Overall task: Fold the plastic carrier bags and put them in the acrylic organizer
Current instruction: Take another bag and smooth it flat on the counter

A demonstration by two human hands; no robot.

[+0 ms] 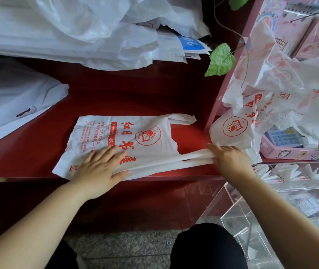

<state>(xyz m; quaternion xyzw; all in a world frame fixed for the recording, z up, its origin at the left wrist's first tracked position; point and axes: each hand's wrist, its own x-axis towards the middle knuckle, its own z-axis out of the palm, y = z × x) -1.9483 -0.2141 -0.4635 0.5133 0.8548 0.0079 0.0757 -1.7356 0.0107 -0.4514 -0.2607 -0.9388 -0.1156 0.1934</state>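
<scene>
Pressing down flat with the left hand (98, 166), fingers spread and straight, right on the lower part of a white carrier bag (116, 133) with red print. The bag lies spread out sideways on the dark red counter (135, 94), bottom edge to the left, handles pointing right. The near long edge looks folded over into a narrow strip that runs out into the near handle (174, 162).

The right hand (229, 157) sits on the end of that handle with its fingers stretched out over it, not curled, pinning it to the counter edge. The far handle (182, 119) just lies loose on the counter.

The clear acrylic organizer (238, 202) is off to the lower right, below the counter edge, near the right arm. A row of folded bags (290, 171) shows through its upper part, a bit blurry.

A messy heap of unfolded bags (283, 105) with the same red logo spills out to the right of the pink shelf frame (230, 78), close to the right hand. A big pile of plain white plastic (67, 26) sits along the back of the counter, and a green leaf (221, 61) hangs by the frame.
</scene>
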